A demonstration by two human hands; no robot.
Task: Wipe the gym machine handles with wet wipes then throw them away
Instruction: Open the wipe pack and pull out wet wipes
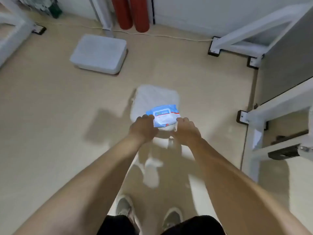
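The left hand (144, 128) and right hand (186, 131) gripped the blue-and-white soft plastic wipe pack (163, 116) between them, fingers curled on its sides. It seemed best that one steadied it while the other opened it gently.

White box (99, 54), two red cylinders (139, 16) by the wall (211, 9)

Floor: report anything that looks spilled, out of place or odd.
A loose cable trails along the far edge of the floor. White patches nearer the camera are too blurred to tell wipes from glare.
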